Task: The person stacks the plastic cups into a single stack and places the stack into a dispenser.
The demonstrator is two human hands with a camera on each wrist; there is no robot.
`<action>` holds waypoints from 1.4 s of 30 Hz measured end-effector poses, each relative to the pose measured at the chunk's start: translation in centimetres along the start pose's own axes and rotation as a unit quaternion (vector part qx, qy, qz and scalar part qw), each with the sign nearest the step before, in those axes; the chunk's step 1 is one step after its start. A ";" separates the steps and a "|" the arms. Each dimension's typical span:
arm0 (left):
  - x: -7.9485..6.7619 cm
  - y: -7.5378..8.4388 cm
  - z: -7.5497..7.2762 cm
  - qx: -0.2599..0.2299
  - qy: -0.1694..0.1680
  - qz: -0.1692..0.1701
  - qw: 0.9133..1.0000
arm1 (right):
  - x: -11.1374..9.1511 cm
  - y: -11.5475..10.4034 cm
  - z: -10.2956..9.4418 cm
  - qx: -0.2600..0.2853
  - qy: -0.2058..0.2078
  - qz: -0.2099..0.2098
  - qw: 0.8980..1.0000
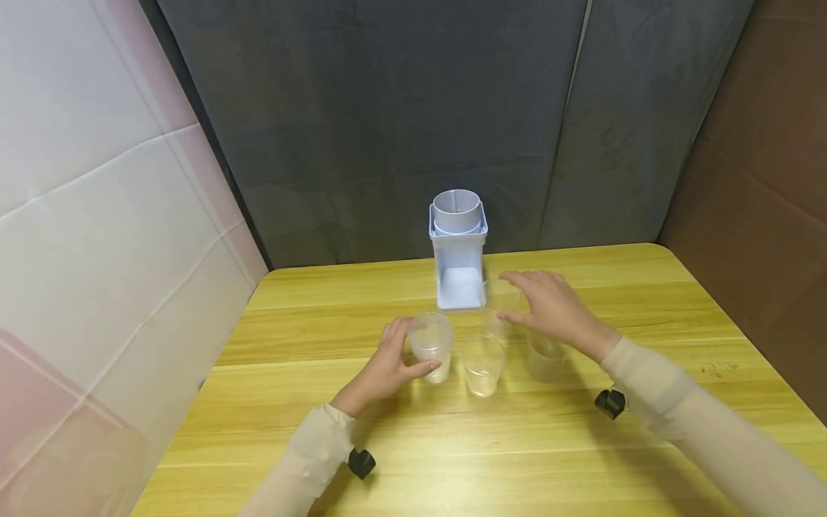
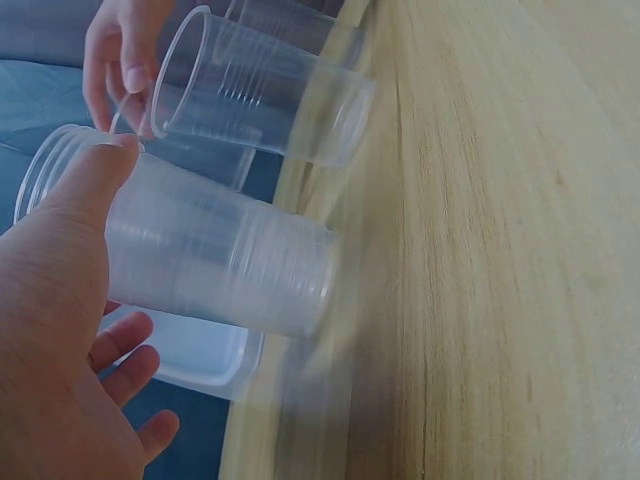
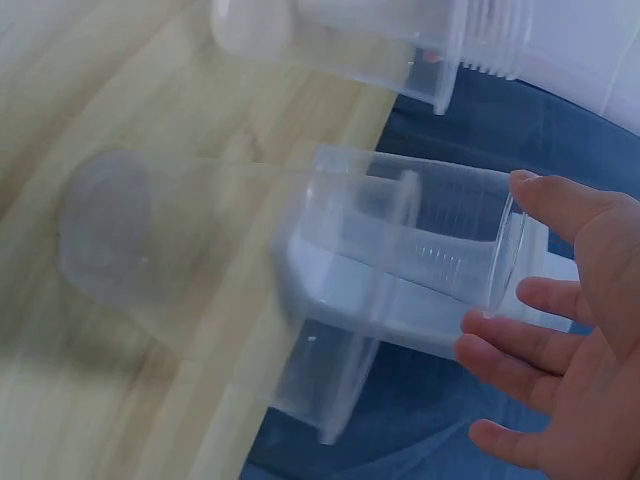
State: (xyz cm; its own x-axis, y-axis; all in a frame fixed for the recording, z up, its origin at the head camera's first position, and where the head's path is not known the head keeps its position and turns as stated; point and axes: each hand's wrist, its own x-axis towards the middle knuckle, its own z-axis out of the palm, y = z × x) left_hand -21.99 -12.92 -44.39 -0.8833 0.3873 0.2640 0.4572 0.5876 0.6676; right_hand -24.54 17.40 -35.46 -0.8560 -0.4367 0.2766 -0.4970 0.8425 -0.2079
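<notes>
My left hand (image 1: pixel 388 366) holds a stack of nested clear plastic cups (image 1: pixel 431 337) standing on the table, thumb at the near side just below the rims. In the left wrist view the stacked rims of these cups (image 2: pixel 215 235) show beside the thumb, and the other fingers curl loosely behind. Farther back, my right hand (image 1: pixel 555 309) grips a single clear cup (image 1: pixel 499 301) near its rim between thumb and fingers, as the right wrist view shows. Two more clear cups stand upright: one (image 1: pixel 483 366) right of the stack, another (image 1: pixel 545 359) below the right hand.
A pale plastic holder (image 1: pixel 459 248) with a round tube on top stands at the table's back edge, just behind the cups. The wooden table (image 1: pixel 452 459) meets a dark curtain behind. A pale cloth wall is on the left, a brown one on the right.
</notes>
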 end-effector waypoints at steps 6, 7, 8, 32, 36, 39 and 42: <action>0.1 0.1 0.0 0.007 -0.003 0.001 1.000 | 0.2 -0.7 -1.1 0.003 -0.002 0.006 1.000; 0.1 0.1 0.0 0.009 -0.002 0.002 1.000 | 0.2 -0.9 -1.2 0.004 -0.002 0.006 1.000; 0.1 0.1 0.0 0.009 -0.002 0.004 1.000 | 0.2 -1.0 -1.3 0.004 -0.002 0.006 1.000; 0.4 0.6 -0.4 0.012 0.007 0.015 1.000 | 0.3 -2.7 -2.9 0.010 0.013 -0.020 1.000; 0.5 0.8 -0.5 0.011 0.002 0.013 1.000 | 0.2 -3.2 -3.3 0.008 0.009 -0.024 1.000; 0.5 0.8 -0.5 0.011 -0.001 0.010 1.000 | 0.1 -3.6 -3.5 0.006 0.010 -0.030 0.999; 0.6 0.8 -0.5 0.012 -0.001 0.013 1.000 | 0.0 -3.8 -3.6 0.005 0.014 -0.039 0.999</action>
State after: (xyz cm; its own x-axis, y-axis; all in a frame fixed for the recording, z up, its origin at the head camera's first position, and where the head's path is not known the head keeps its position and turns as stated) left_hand -22.21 -12.56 -43.38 -0.8706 0.4048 0.2795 0.4827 0.5934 0.6441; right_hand -22.18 15.33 -31.28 -0.8105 -0.4915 0.3185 -0.5632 0.8033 -0.1935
